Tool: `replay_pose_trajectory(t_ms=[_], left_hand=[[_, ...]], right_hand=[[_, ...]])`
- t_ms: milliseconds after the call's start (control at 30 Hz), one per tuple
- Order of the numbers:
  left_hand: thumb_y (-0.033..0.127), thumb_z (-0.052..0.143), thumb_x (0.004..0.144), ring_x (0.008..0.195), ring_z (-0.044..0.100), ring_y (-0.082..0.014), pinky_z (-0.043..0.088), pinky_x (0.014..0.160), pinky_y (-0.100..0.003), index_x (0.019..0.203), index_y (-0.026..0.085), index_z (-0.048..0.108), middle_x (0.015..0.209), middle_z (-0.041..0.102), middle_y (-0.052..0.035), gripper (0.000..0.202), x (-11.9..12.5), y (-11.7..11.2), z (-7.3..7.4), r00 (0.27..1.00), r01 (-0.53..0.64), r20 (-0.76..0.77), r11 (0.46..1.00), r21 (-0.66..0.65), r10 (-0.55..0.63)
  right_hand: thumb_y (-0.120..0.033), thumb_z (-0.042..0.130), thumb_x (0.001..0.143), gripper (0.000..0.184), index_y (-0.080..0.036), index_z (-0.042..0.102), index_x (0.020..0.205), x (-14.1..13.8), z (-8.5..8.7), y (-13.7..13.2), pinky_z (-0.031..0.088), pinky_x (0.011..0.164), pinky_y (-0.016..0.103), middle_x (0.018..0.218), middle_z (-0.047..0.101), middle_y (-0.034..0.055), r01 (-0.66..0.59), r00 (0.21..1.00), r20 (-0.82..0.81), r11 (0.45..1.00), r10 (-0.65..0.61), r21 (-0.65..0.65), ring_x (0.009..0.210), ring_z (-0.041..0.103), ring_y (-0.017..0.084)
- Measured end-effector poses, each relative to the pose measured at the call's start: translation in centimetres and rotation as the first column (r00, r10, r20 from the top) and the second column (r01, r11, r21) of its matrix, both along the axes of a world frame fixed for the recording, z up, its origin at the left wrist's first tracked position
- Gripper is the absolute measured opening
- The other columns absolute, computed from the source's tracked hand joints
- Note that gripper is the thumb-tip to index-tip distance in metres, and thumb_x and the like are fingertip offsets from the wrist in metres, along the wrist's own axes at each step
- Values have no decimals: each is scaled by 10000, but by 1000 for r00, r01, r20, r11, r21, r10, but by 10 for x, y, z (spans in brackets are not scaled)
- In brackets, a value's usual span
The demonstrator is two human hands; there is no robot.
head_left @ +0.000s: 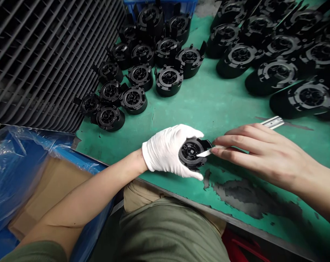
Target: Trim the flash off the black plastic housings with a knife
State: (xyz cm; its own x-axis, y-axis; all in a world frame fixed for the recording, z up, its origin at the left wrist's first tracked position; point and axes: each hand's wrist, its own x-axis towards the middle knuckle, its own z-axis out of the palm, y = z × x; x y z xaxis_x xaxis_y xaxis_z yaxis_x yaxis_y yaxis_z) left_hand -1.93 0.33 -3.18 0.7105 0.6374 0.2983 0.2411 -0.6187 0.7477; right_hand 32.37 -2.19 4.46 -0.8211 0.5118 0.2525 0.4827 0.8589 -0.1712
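My left hand [169, 151], in a white glove, is closed around a round black plastic part [191, 152] near the table's front edge. The part's ringed, spoked face is turned up toward me. In my bare right hand [259, 153] is a utility knife [272, 123], its pale handle sticking out behind the knuckles. The knife's blade [203, 153] lies over the right side of the part's face, its tip close to the centre. Whether the tip touches the plastic I cannot tell.
Several similar black parts [169, 80] stand in a group at the back left of the green table [197, 103]. Taller black housings [237, 60] fill the back right. Stacked black grilles [45, 65] rise at left, above a plastic-lined blue bin [7, 163] with cardboard. Table paint is peeling [244, 198].
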Motion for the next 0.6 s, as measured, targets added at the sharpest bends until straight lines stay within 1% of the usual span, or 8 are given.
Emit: replay_pose_trajectory(t_ms=[133, 267, 367, 433, 467, 500, 533, 600], left_hand=[[1096, 1065, 722, 1501, 855, -488, 714, 1351, -664, 1716, 186, 674, 1600, 826, -252, 1403, -3, 1, -5, 999, 0, 40, 1000, 26, -1], [1104, 1081, 676, 1451, 866, -488, 723, 1329, -673, 1656, 189, 730, 1543, 843, -239, 1387, 3, 3, 0, 999, -39, -6, 999, -38, 39], [1063, 1114, 673, 1319, 883, -479, 749, 1248, -680, 1452, 220, 822, 1372, 874, -199, 1184, 13, -7, 14, 989, -144, -41, 986, -90, 141], [1005, 1135, 703, 1157, 883, -451, 767, 1133, -663, 1247, 245, 841, 1182, 861, -151, 980, 19, -23, 26, 971, -233, -90, 964, -126, 223], [968, 1143, 720, 1099, 873, -439, 768, 1082, -651, 1199, 250, 835, 1120, 840, -131, 916, 20, -34, 31, 956, -279, -131, 950, -138, 261], [932, 1149, 727, 1078, 864, -440, 765, 1048, -645, 1220, 248, 836, 1101, 824, -123, 899, 20, -44, 36, 937, -326, -175, 935, -135, 302], [899, 1153, 731, 1098, 858, -451, 762, 1044, -648, 1323, 236, 839, 1130, 822, -129, 942, 18, -55, 40, 916, -369, -216, 921, -121, 339], [880, 1161, 717, 1202, 849, -486, 757, 1084, -671, 1641, 195, 760, 1265, 828, -166, 1218, 11, -69, 43, 886, -410, -275, 908, -84, 375]], right_hand=[[-10, 509, 1253, 443, -264, 761, 1514, 2, -10, 3, 513, 977, 439, 1442, 921, 129, -34, 999, -31, 998, 36, 59, 1249, 745, 256], [-19, 593, 1228, 524, -293, 756, 1644, 11, -10, -11, 598, 1027, 436, 1468, 920, 134, 58, 994, -93, 997, -54, 50, 1265, 825, 266], [-60, 699, 1189, 613, -327, 702, 1741, 7, -2, -39, 687, 928, 391, 1377, 926, 107, 257, 961, -117, 964, -249, 63, 1104, 883, 262], [-117, 705, 1203, 631, -350, 657, 1787, -6, 3, -62, 712, 830, 365, 1281, 922, 73, 419, 902, -127, 908, -414, 20, 981, 900, 261], [-148, 706, 1214, 620, -356, 645, 1794, -15, 5, -75, 722, 808, 360, 1245, 918, 57, 474, 871, -132, 880, -472, -21, 943, 903, 262], [-179, 709, 1225, 586, -355, 651, 1781, -24, 6, -86, 733, 805, 358, 1222, 912, 48, 507, 848, -139, 860, -511, -63, 922, 906, 262], [-205, 707, 1237, 534, -346, 668, 1751, -33, 7, -97, 742, 819, 357, 1216, 906, 45, 526, 832, -146, 845, -535, -101, 916, 907, 258], [-241, 683, 1269, 404, -311, 709, 1666, -47, 5, -113, 740, 834, 337, 1236, 890, 49, 549, 809, -147, 822, -568, -153, 935, 908, 236]])
